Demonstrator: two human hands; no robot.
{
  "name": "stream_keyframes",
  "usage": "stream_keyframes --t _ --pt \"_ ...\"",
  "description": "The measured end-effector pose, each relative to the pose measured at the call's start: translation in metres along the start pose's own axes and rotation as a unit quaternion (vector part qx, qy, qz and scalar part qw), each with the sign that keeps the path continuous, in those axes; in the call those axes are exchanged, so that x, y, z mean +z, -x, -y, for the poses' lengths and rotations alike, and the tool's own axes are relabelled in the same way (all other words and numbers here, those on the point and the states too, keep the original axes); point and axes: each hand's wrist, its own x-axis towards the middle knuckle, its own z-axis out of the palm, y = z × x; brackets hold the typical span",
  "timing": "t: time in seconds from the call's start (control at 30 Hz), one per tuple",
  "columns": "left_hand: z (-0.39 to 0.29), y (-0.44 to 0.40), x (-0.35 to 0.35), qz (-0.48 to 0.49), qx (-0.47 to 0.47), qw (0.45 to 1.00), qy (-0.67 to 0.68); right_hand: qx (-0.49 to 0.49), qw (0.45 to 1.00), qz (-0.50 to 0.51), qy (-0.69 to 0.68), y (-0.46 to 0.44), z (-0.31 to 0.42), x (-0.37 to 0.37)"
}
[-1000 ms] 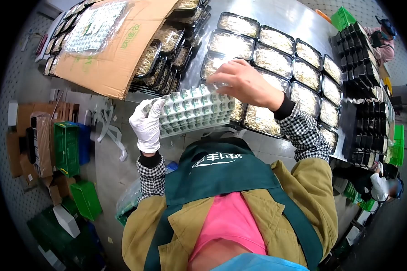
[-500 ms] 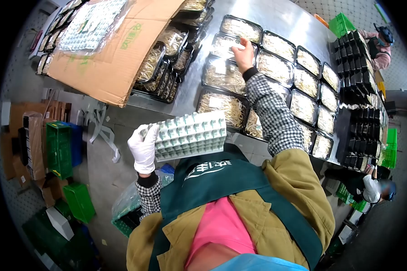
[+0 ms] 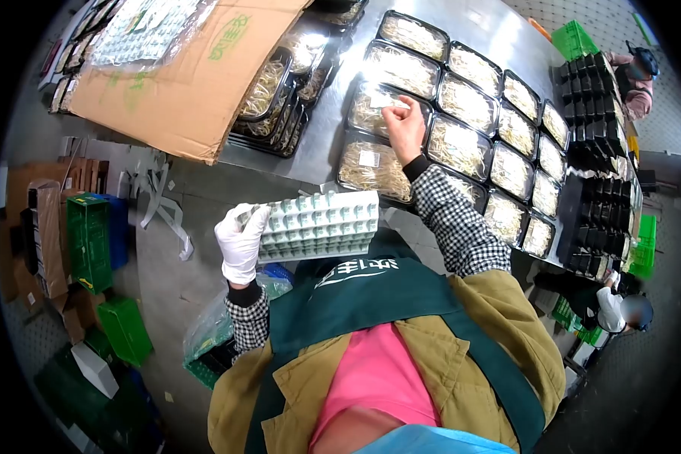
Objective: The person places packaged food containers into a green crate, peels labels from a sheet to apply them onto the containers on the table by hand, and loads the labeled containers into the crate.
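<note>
My left hand (image 3: 241, 240), in a white glove, grips a sheet of labels (image 3: 321, 225) by its left end. The sheet is pale green-white, with rows of small stickers, and hangs in front of my dark green apron. My bare right hand (image 3: 405, 130) is over a black tray of bean sprouts (image 3: 365, 112) in the leftmost column on the table. Its fingers are curled together near a white label on the film; whether something is between them I cannot make out. Nearer me lies another tray of sprouts (image 3: 378, 171) with a white label.
Several wrapped sprout trays (image 3: 461, 145) stand in rows on the steel table (image 3: 324, 144). At left, a cardboard sheet (image 3: 178, 83) carries bagged label sheets (image 3: 140, 34), beside stacked trays (image 3: 268, 94). Black tray stacks (image 3: 605, 219) stand right, with two people beyond. Green crates (image 3: 91, 242) are on the floor.
My right hand has moved nearer me, from the second tray of the left column to the third. My left hand still holds the label sheet. The view has shifted slightly.
</note>
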Motion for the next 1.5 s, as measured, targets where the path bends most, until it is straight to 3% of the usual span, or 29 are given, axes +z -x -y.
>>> stream_keyframes --t 0.13,0.33,0.4,0.43,0.47,0.5,0.53,0.57,0.63,0.7,0.73,0.77,0.83,0.93,0.97,1.0,1.03,1.07,1.1,1.17,1.2,1.23,1.27,1.3,1.33,1.37,1.4,1.43,1.5 --pt "-0.011 -0.006 0.002 0.022 0.024 0.999 0.003 -0.134 0.963 -0.1 0.211 0.009 -0.003 0.018" --pt "-0.014 0.004 -0.02 -0.028 -0.052 0.996 0.063 -0.127 0.973 -0.083 0.175 0.015 -0.014 -0.019" --pt "-0.03 -0.003 -0.038 -0.071 0.018 0.995 0.075 -0.075 0.994 -0.022 0.081 0.039 -0.014 -0.037" --pt "-0.031 -0.018 -0.047 -0.138 0.104 0.985 0.021 0.02 0.992 0.123 0.012 0.046 -0.022 -0.046" --pt "-0.039 -0.035 -0.057 -0.188 0.129 0.973 0.046 0.015 0.998 0.065 0.0 0.074 -0.014 -0.043" --pt "-0.066 -0.054 -0.057 -0.274 0.172 0.944 -0.066 0.03 0.996 0.087 -0.004 0.091 -0.011 -0.044" --pt "-0.093 -0.071 -0.057 -0.309 0.156 0.933 -0.095 0.044 0.993 0.108 -0.008 0.104 -0.008 -0.045" --pt "-0.118 -0.09 -0.049 -0.319 0.149 0.928 0.122 0.055 0.994 0.097 -0.009 0.114 0.003 -0.044" --pt "-0.134 -0.132 -0.06 -0.374 0.161 0.913 0.007 0.027 0.998 0.046 -0.013 0.123 0.008 -0.035" --pt "-0.135 -0.181 -0.076 -0.402 0.024 0.915 0.002 -0.089 0.991 -0.016 0.094 0.125 -0.008 -0.019" --pt "-0.125 -0.206 -0.084 -0.384 0.021 0.923 0.018 -0.12 0.984 -0.042 0.127 0.127 -0.005 -0.017" --pt "-0.102 -0.237 -0.109 -0.298 0.072 0.952 -0.004 -0.125 0.98 -0.045 0.151 0.129 -0.003 -0.017" --pt "-0.063 -0.269 -0.135 -0.288 0.18 0.934 -0.113 -0.107 0.979 -0.029 0.172 0.127 0.005 -0.024" --pt "-0.104 -0.187 -0.091 -0.46 0.259 0.769 -0.361 -0.118 0.985 -0.017 0.127 0.118 -0.001 -0.032" --pt "-0.118 -0.152 -0.057 -0.473 0.354 0.742 -0.316 -0.117 0.991 0.013 0.066 0.116 -0.009 -0.037" --pt "-0.133 -0.118 -0.013 -0.427 0.417 0.778 -0.195 -0.116 0.992 0.04 0.009 0.114 -0.019 -0.045" --pt "-0.131 -0.101 0.016 -0.331 0.547 0.75 -0.169 -0.105 0.992 0.07 -0.016 0.113 -0.012 -0.065" --pt "-0.124 -0.068 0.063 -0.266 0.436 0.854 -0.104 -0.094 0.99 0.101 -0.039 0.115 -0.004 -0.089" --pt "-0.116 -0.051 0.092 -0.089 0.426 0.893 -0.112 -0.131 0.987 0.073 -0.062 0.114 -0.01 -0.11" --pt "-0.076 -0.042 0.137 0.072 0.324 0.902 -0.277 -0.219 0.975 -0.007 0.033 0.095 -0.038 -0.173" --pt "-0.036 -0.051 0.157 0.102 0.315 0.895 -0.299 -0.169 0.98 -0.054 0.094 0.086 -0.062 -0.212" --pt "0.011 -0.067 0.175 0.105 0.266 0.892 -0.351 -0.102 0.983 -0.089 0.121 0.077 -0.079 -0.254" --pt "0.037 -0.078 0.192 0.113 0.153 0.889 -0.417 -0.189 0.924 -0.175 0.282 0.057 -0.131 -0.306" --pt "0.037 -0.088 0.207 0.134 0.059 0.896 -0.419 -0.01 0.957 -0.185 0.225 0.051 -0.146 -0.35" --pt "0.036 -0.093 0.219 0.143 -0.004 0.895 -0.423 -0.112 0.937 -0.269 0.195 0.038 -0.211 -0.398" --pt "0.045 -0.099 0.23 0.11 0.009 0.889 -0.444 -0.179 0.887 -0.237 0.355 0.029 -0.269 -0.452" --pt "0.065 -0.106 0.236 0.073 0.04 0.909 -0.408 0.054 0.882 -0.157 0.442 0.036 -0.224 -0.476" --pt "0.06 -0.106 0.239 0.056 0.042 0.91 -0.408 -0.033 0.844 -0.159 0.511 0.032 -0.304 -0.51" --pt "0.08 -0.117 0.243 0.074 0.028 0.897 -0.435 0.103 0.898 -0.033 0.426 0.036 -0.289 -0.521"
